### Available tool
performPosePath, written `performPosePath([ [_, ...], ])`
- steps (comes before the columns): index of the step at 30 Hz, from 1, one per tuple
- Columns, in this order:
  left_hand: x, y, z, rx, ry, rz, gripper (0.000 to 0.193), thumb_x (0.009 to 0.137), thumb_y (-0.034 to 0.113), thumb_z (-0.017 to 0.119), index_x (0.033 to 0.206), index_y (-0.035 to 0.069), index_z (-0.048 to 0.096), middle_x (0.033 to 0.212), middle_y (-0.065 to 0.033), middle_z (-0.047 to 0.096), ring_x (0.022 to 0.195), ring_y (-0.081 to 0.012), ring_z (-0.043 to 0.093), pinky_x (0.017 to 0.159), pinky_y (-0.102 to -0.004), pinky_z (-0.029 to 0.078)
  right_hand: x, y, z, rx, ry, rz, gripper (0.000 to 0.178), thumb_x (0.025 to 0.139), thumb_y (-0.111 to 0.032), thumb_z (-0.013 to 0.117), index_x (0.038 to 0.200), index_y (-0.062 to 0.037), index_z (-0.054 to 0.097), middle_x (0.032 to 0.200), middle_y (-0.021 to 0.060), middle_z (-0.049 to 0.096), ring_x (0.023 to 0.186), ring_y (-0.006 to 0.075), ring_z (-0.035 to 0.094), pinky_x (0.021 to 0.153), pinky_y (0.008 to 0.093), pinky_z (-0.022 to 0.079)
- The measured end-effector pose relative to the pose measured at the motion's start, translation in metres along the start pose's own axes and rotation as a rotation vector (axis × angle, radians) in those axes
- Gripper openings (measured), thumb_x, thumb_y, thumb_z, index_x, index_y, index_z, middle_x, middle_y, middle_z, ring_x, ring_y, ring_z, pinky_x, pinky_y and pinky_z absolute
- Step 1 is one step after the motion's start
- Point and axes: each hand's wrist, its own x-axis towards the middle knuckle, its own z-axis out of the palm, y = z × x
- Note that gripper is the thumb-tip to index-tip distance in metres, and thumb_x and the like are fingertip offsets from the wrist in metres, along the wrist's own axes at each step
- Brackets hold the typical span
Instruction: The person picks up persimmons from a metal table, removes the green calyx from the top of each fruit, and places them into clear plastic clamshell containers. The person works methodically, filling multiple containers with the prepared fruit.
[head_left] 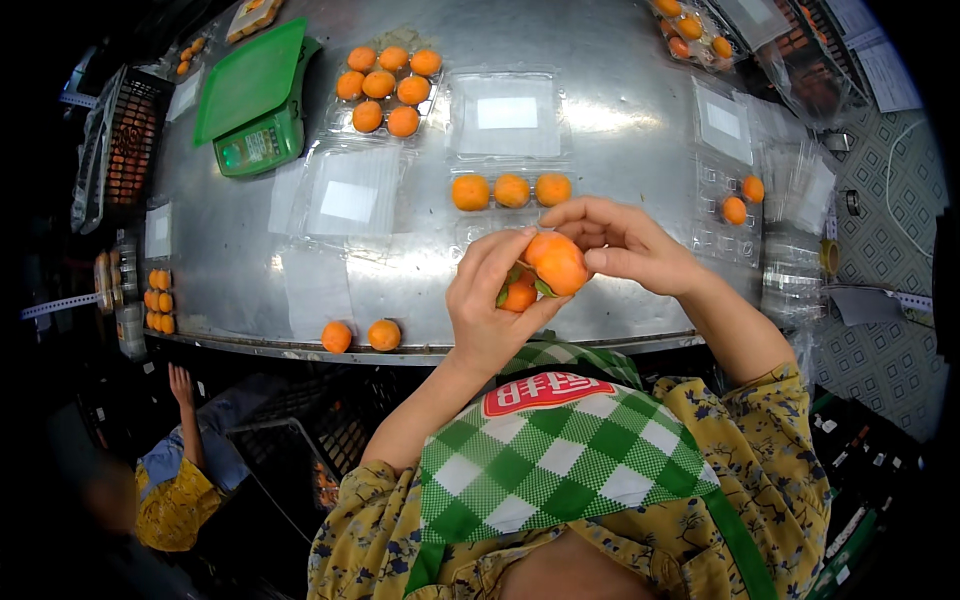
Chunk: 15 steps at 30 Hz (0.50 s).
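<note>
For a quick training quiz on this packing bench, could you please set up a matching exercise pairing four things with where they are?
Things:
1. green scale
2. two loose oranges
3. row of three oranges
4. leafy orange

Places:
A. in an open clear tray, mid-table just beyond the hands
B. near the table's front edge, left of the left hand
C. far left part of the metal table
D. held between the left hand and the right hand

Pairs: 1-C, 2-B, 3-A, 4-D
</note>
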Motion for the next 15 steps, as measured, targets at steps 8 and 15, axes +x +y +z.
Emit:
performPosePath([
  [8, -0.002, -0.007, 0.005, 0.151, 0.073, 0.179, 0.064, 0.054, 0.005, 0.083, 0.114, 0.007, 0.060, 0.100, -0.0090, 0.061, 0.081, -0.0244, 0.062, 0.067, -0.0330, 0.051, 0.002, -0.002, 0.009, 0.102, -0.087, -0.048, 0.046, 0.086, -0.012, 0.062, 0.127, -0.0009, 0.046, 0.121, 0.0103, 0.055, 0.114, 0.0181, 0.053, 0.099, 0.0335, 0.042],
  [15, -0.002, -0.008, 0.006, 0.199, 0.050, 0.210, 0.064, 0.055, 0.003, 0.082, 0.114, 0.005, 0.059, 0.097, -0.0129, 0.064, 0.085, -0.0286, 0.064, 0.071, -0.0342, 0.053, 0.002, -0.002, 0.015, 0.093, -0.025, -0.037, 0.043, 0.084, -0.008, 0.060, 0.125, -0.0009, 0.047, 0.117, 0.0085, 0.056, 0.110, 0.0159, 0.055, 0.096, 0.0321, 0.044],
])
